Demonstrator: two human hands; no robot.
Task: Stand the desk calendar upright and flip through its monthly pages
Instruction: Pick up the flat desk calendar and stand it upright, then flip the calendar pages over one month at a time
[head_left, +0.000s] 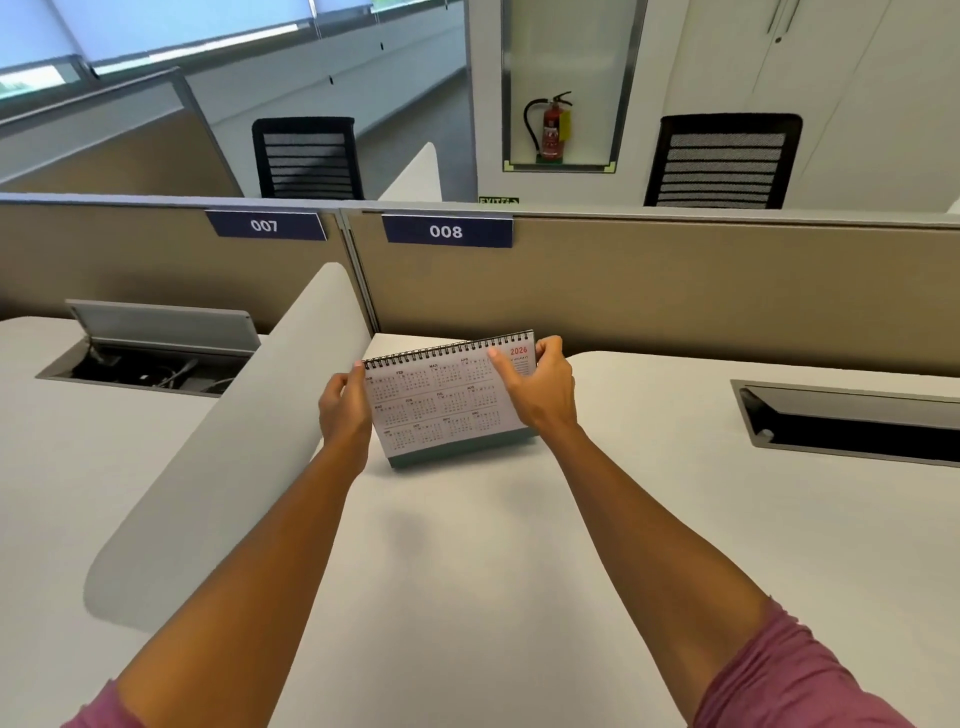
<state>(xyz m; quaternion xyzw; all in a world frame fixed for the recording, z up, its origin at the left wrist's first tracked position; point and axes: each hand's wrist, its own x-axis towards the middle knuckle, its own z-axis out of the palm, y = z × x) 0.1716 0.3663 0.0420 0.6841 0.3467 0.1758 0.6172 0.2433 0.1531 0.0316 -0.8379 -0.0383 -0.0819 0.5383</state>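
Observation:
A spiral-bound desk calendar stands tilted on the white desk, near the back partition. Its front page shows a whole year of small month grids and a red "2026" at the top right. The black wire binding runs along its top edge and a grey-green base shows at the bottom. My left hand grips the calendar's left edge. My right hand holds its top right corner, thumb on the front page and fingers behind.
A curved white divider rises on the left of the calendar. Beige partitions labelled 007 and 008 close the back. An open cable tray lies on the left desk, and a dark cable slot on the right.

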